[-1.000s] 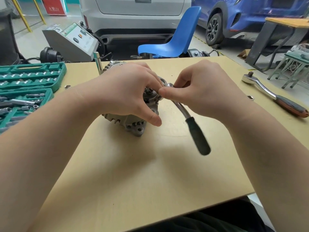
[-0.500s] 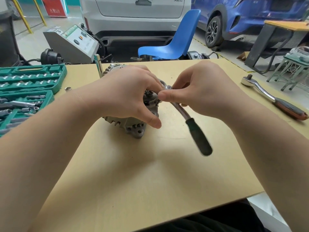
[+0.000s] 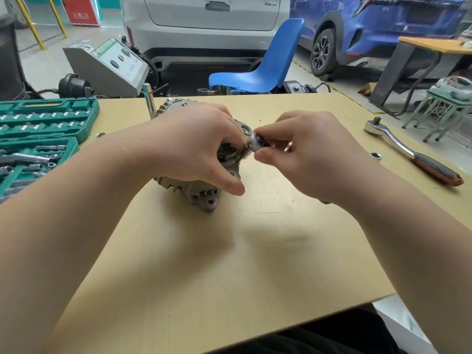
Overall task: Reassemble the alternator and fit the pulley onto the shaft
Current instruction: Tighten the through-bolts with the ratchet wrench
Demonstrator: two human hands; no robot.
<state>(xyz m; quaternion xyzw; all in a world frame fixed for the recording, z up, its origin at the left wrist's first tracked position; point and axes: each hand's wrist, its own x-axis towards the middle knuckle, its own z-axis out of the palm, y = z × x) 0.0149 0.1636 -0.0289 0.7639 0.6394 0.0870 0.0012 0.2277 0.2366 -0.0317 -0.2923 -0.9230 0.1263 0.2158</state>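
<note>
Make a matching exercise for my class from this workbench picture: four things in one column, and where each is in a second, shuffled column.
Things:
1. alternator
2. socket set
3. ratchet
4. chair

Places:
A. on the floor behind the table
B. at the table's left edge
C. under the left hand
D. lying at the table's right side

Pairs: 1-C, 2-B, 3-D, 4-A

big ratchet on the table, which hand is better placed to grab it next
Right, probably. The big ratchet lies on the table's right side, past the right hand, which only pinches a small chrome socket. The left hand grips the alternator, steadying it.
</note>
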